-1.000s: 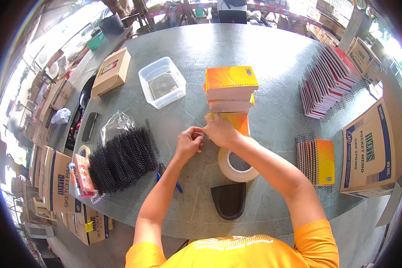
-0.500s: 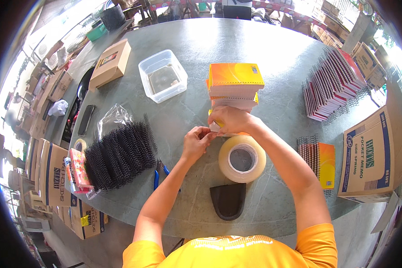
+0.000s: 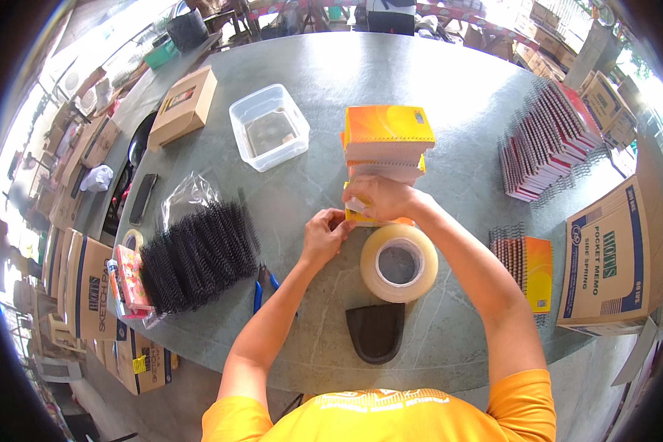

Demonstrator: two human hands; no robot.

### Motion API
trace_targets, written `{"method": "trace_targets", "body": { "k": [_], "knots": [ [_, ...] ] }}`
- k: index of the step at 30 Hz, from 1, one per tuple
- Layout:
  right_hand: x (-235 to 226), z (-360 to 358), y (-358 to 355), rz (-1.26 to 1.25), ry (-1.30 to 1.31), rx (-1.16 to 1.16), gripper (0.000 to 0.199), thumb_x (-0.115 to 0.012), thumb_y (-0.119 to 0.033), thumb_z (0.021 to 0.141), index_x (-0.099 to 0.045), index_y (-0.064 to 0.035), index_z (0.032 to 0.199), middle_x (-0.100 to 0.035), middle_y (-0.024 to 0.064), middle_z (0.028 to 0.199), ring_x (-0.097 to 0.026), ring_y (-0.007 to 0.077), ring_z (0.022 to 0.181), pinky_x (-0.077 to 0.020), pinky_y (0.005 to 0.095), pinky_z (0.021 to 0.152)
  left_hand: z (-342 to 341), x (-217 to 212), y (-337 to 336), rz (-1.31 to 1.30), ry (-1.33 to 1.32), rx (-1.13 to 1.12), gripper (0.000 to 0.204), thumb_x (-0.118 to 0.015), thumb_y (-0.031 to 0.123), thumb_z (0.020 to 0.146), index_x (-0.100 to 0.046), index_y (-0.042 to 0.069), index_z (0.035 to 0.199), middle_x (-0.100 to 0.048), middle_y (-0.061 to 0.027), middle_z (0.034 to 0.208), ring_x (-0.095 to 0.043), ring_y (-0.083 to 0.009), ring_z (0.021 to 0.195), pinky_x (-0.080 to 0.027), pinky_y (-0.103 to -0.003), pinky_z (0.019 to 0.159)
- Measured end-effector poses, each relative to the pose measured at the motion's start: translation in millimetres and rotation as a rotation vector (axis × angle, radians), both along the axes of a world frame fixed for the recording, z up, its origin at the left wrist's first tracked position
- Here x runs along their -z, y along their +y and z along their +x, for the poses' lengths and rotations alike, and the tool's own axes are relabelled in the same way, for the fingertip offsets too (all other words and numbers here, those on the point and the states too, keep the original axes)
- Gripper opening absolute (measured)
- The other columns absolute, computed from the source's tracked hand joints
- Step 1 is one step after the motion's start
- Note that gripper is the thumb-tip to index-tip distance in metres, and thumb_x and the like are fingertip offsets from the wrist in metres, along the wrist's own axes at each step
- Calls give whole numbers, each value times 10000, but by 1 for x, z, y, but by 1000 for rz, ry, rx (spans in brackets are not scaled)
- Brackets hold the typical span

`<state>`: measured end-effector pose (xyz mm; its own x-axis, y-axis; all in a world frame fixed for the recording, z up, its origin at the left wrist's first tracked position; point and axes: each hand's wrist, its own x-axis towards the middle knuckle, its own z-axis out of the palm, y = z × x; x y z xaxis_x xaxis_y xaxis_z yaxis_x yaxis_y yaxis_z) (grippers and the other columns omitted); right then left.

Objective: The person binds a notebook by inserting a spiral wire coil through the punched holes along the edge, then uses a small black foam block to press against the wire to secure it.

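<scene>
A stack of small notebooks with yellow-orange covers (image 3: 389, 125) and punched edges stands ahead of me. At its near side lies another yellow notebook (image 3: 361, 218), largely under my hands. My right hand (image 3: 381, 197) is curled over it, with a small whitish piece (image 3: 356, 204) between the fingers; I cannot tell its kind. At the notebook's left corner my left hand (image 3: 324, 234) is closed, thumb and fingers together; what they pinch is too small to make out. Just nearer stands a large roll of clear tape (image 3: 399, 264), below the right wrist.
Black spiral coils (image 3: 199, 254) and blue-handled pliers (image 3: 265, 283) lie left. A clear plastic tub (image 3: 270, 158) stands beyond. A dark rounded pad (image 3: 375, 333) lies near me. Right are coil-bound yellow notebooks (image 3: 538, 272), red-covered notebooks (image 3: 549, 144) and a cardboard box (image 3: 604, 258).
My right fingers have curled and lifted the whitish piece slightly away from the left fingertips, baring more of the yellow cover. The left hand has hardly moved.
</scene>
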<state>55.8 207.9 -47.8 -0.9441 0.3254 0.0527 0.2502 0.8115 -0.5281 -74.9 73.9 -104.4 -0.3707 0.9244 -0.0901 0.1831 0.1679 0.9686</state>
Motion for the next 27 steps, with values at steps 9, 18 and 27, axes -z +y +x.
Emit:
{"method": "trace_targets", "body": {
  "k": [9,18,27],
  "knots": [
    [4,0,-8,-7,-20,56,194,-608,-96,710,-697,-81,881,-659,135,907,-631,297,863,-487,374,764,1,7,-1,108,-154,24,260,-674,101,802,-598,30,1040,-564,-8,734,-542,-63,591,-446,-205,412],
    [10,0,-8,95,56,26,391,-565,-42,768,-616,-173,1133,-652,170,911,-639,309,854,-500,398,768,-3,10,-5,138,-11,53,264,-654,87,813,-617,-3,1058,-565,-31,777,-537,-65,578,-452,-215,404],
    [-39,14,-51,-73,525,356,479,-589,-25,821,-462,-95,1278,-624,158,1056,-644,287,880,-506,338,770,7,-1,-6,233,-214,-134,436,-688,180,827,-534,2,1194,-594,-59,934,-571,-103,807,-491,-252,691]
  ]
}}
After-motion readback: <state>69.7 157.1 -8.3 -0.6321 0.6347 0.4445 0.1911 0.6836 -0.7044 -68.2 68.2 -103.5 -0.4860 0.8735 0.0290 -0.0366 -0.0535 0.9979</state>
